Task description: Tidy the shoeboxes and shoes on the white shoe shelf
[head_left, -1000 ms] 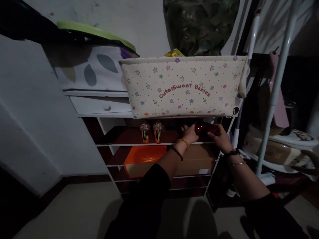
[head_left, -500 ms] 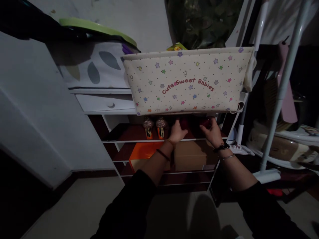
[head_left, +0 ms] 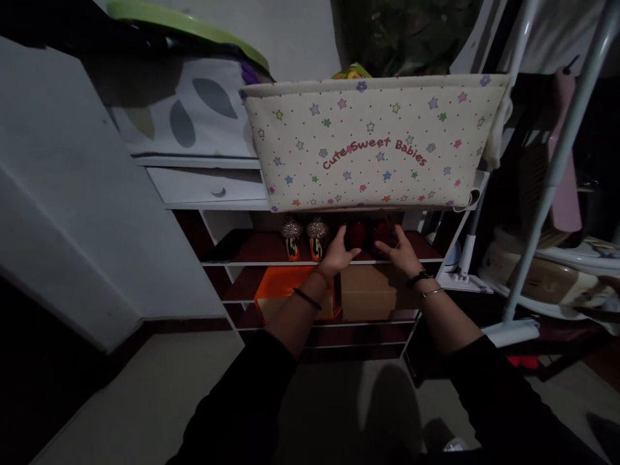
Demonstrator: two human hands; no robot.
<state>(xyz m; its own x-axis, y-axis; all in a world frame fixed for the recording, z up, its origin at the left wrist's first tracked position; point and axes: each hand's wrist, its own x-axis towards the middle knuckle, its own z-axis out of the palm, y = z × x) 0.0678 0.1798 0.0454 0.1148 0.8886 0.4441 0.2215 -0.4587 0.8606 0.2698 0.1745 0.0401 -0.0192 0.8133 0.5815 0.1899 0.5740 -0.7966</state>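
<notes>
Two dark red shoes (head_left: 357, 234) stand side by side on the upper shelf, their outlines dim in the shadow. My left hand (head_left: 340, 253) curls round the outer side of the left one, thumb toward its front. Against the other dark red shoe (head_left: 380, 231) my right hand (head_left: 402, 253) presses from the right, its thumb in front and fingertips partly lost in the dark. Left of my hands, a pair of glittery shoes (head_left: 317, 236) with orange and black patterned insides rests on the same shelf.
A cream fabric basket (head_left: 372, 145) overhangs the shelf from above. Below are an orange box (head_left: 278, 284) and a brown cardboard box (head_left: 365, 294). A white drawer (head_left: 203, 185) is at left; a pale mop pole (head_left: 557, 168) and pink brush (head_left: 564, 194) are at right.
My right hand has moved left with the right red shoe, bringing it close to the left one. My left hand stays by its shoe. The view has shifted slightly.
</notes>
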